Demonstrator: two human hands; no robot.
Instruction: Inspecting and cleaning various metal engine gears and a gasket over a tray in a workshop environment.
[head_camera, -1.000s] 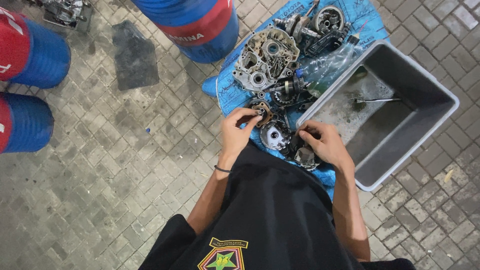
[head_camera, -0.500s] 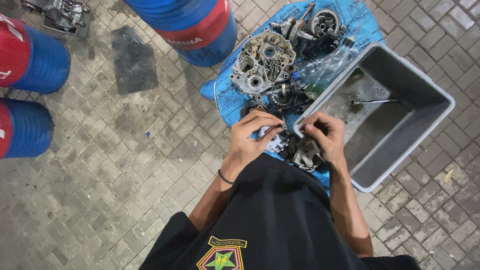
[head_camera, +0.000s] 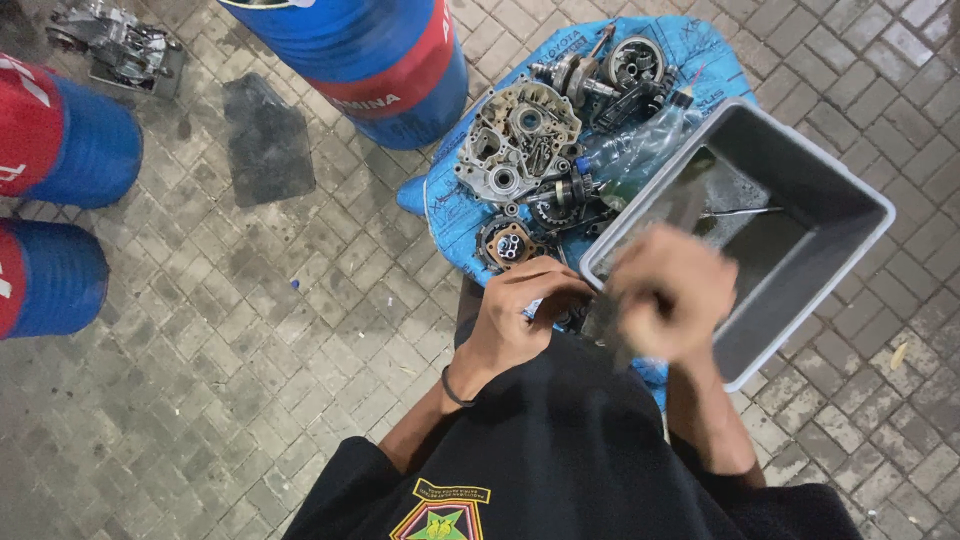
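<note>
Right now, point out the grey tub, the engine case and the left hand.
grey tub (head_camera: 868, 208): head view, on its far rim.
engine case (head_camera: 515, 140): head view, on its middle.
left hand (head_camera: 520, 315): head view, on its back.

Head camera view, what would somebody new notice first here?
Probably the pale engine casing and other greasy metal parts spread over a blue tarp on the paving. Right of them sits a grey plastic tub, and the blurred right hand is at its near rim, with the left hand beside it. Blue-and-red drums stand along the top and left.
</note>
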